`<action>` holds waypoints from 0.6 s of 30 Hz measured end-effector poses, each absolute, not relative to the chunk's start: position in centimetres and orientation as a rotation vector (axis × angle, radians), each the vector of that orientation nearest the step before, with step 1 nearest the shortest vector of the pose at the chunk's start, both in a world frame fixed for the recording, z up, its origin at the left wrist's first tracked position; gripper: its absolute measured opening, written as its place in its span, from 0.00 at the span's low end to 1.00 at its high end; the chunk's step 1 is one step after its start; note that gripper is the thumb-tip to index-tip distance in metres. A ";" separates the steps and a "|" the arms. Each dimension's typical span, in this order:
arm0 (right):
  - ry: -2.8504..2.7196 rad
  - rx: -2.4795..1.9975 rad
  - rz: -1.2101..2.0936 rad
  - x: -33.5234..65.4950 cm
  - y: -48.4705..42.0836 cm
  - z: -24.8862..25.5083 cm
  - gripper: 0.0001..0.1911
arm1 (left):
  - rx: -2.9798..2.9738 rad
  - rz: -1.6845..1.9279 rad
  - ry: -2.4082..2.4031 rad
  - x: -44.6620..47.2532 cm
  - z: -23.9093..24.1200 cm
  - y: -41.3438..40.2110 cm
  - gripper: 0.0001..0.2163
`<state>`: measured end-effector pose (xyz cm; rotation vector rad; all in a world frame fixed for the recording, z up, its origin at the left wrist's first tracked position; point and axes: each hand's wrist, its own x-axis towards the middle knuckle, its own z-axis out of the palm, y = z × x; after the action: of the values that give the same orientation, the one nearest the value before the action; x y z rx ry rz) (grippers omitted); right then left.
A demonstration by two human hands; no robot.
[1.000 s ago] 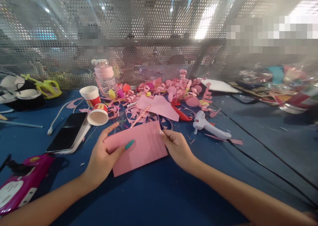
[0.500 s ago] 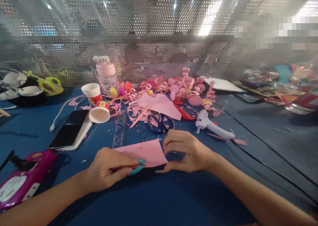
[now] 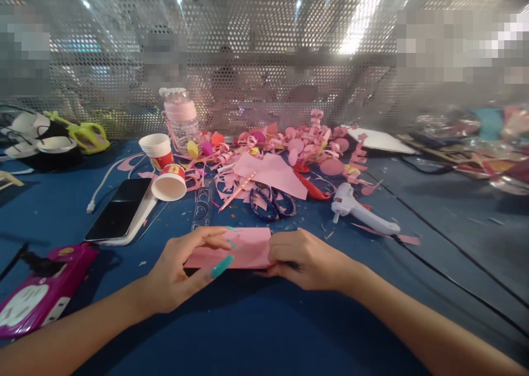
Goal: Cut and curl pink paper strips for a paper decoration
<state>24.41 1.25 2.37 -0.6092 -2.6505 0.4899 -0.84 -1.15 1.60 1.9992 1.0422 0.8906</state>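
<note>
A folded pink paper sheet (image 3: 250, 248) lies low over the blue table (image 3: 264, 321), held at both ends. My left hand (image 3: 182, 271) pinches its left part, thumb underneath and fingers with teal nails on top. My right hand (image 3: 303, 257) grips its right edge with curled fingers. Just beyond the paper lie blue-handled scissors (image 3: 270, 202), a clear ruler (image 3: 203, 208) and a pink pencil (image 3: 237, 191).
A white glue gun (image 3: 361, 210) with its cord lies to the right. A phone (image 3: 119, 209), two paper cups (image 3: 163, 166), a pink bottle (image 3: 181, 122) and a magenta power strip (image 3: 37, 293) sit left. Pink paper scraps (image 3: 301, 144) pile up before a perforated metal screen (image 3: 256, 50).
The pink sheet was held open and flat; both hands have since folded it down into a narrow strip close to the table, and the scissors behind it came into view.
</note>
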 end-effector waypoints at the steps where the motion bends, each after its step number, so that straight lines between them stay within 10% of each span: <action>1: -2.649 -0.589 0.510 24.4 1.2 2.4 0.10 | 2.000 0.861 0.965 -0.9 1.7 -1.2 0.21; 9: -2.724 -0.570 0.684 24.6 1.3 2.8 0.14 | 2.256 0.407 0.491 -1.1 3.2 -0.4 0.32; 18: -2.745 -0.604 0.865 24.5 1.6 3.0 0.10 | 2.364 0.397 0.692 -0.6 1.9 -0.5 0.20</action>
<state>24.51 1.57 2.97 -0.6042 -2.7450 0.8654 -0.58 -0.51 1.89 2.3644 0.6921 0.3969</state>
